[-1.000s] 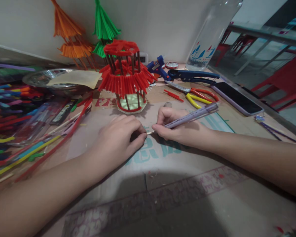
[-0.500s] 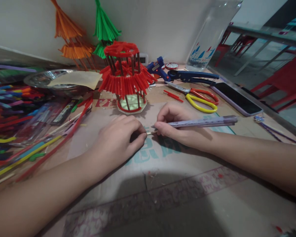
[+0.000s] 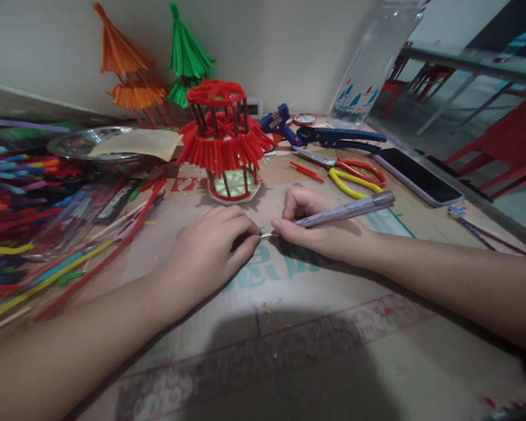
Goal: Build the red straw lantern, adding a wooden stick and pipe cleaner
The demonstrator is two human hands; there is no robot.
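Observation:
Between the fingertips of my left hand (image 3: 221,237) is one end of a short pale wooden stick (image 3: 268,235), held low over the cardboard. My right hand (image 3: 309,219) grips a purple patterned pen (image 3: 350,210), its barrel slanting up to the right. The pen's tip is hidden behind the right thumb, close to the stick's other end. Just beyond both hands stands a red pipe-cleaner pavilion (image 3: 225,149) with brown posts on a pale base.
Scissors (image 3: 355,178), a phone (image 3: 416,175), blue cutters (image 3: 342,137) and a blue glue gun (image 3: 283,124) lie back right. A water bottle (image 3: 362,76) stands behind. Loose pipe cleaners (image 3: 21,210) and a metal bowl (image 3: 70,143) fill the left. Orange (image 3: 127,58) and green towers (image 3: 186,52) rise behind.
The pen has turned in my right hand, its back end swinging up and toward me. Both hands stay in nearly the same place at the stick. The view has shifted slightly.

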